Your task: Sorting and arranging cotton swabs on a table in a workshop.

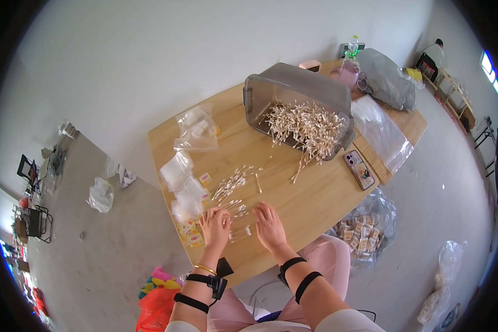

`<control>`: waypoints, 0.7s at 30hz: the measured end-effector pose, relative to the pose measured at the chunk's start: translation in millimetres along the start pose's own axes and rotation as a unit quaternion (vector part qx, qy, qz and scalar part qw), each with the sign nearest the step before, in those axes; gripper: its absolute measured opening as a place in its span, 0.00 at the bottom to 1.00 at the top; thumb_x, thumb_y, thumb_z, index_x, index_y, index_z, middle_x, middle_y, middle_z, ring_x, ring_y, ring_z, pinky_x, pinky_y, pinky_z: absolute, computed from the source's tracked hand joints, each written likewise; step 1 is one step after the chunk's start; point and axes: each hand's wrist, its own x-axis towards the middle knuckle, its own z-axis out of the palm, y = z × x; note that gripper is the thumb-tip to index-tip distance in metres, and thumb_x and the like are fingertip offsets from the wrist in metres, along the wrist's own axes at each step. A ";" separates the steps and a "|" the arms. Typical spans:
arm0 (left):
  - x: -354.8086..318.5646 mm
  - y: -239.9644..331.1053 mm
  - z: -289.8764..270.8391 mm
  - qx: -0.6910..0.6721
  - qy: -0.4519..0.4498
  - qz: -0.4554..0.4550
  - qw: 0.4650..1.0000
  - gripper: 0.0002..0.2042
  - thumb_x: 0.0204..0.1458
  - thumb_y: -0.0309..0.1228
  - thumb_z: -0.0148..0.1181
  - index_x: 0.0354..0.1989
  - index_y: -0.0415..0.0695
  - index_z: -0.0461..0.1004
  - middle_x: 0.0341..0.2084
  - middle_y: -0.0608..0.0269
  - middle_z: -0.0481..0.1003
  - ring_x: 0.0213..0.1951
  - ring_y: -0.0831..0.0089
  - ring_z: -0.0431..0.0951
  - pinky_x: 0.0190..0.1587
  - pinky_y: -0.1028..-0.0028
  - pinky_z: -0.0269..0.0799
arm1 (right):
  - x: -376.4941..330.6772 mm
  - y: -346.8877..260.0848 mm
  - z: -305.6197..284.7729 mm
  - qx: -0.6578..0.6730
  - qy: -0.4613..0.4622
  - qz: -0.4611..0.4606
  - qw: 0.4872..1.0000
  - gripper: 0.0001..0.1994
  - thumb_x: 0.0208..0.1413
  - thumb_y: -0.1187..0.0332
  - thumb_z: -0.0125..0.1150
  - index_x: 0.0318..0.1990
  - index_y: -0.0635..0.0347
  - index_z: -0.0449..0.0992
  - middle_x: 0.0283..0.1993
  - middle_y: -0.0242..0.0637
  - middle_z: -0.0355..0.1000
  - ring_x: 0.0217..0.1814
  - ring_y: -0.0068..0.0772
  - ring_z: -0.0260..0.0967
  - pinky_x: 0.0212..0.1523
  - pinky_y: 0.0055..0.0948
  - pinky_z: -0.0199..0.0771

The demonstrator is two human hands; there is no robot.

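My left hand (214,227) is over the left side of the table with its fingers bent and closed on cotton swabs (237,209). To its right, my right hand (270,226) hovers low over the wood, fingers loosely bent and a little apart, with nothing visible in them. Between my wrists lies a small, neat row of swabs (240,233). Farther off is a looser pile of swabs (232,183), and a single swab (258,183) lies beside it. Clear plastic bags (183,191) and small yellow printed cards (190,234) lie left of my left hand.
A grey plastic bin (293,77) rests on its side, swabs (307,127) spilling from it. A phone (359,170) lies near the table's right edge, by a clear plastic sheet (379,130). Below, a clear bag (365,232) holds filled packets. A person (432,55) sits far right.
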 end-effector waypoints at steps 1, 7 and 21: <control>4.2 -2.2 2.1 -0.002 0.001 -0.001 1.000 0.07 0.47 0.28 0.67 0.34 0.53 0.79 0.39 0.66 0.71 0.48 0.61 0.69 0.56 0.59 0.60 | 0.1 -0.7 -0.3 -0.002 0.000 -0.003 1.000 0.19 0.53 0.73 0.56 0.55 0.62 0.72 0.59 0.42 0.66 0.70 0.43 0.57 0.73 0.40 0.55; 15.0 -11.6 4.2 -0.017 -0.065 -0.017 0.998 0.03 0.47 0.30 0.67 0.29 0.54 0.80 0.38 0.68 0.73 0.49 0.62 0.70 0.57 0.59 0.59 | 1.1 -2.7 -1.5 0.017 0.014 -0.003 1.000 0.17 0.53 0.77 0.54 0.52 0.62 0.72 0.57 0.43 0.67 0.69 0.46 0.59 0.70 0.42 0.60; 28.7 1.2 18.9 -0.034 -0.030 -0.002 0.999 0.02 0.47 0.32 0.68 0.26 0.52 0.80 0.30 0.67 0.75 0.43 0.65 0.73 0.53 0.61 0.59 | 0.3 0.7 0.2 0.012 0.002 0.002 1.000 0.19 0.53 0.74 0.55 0.54 0.61 0.72 0.58 0.41 0.67 0.69 0.43 0.58 0.72 0.41 0.56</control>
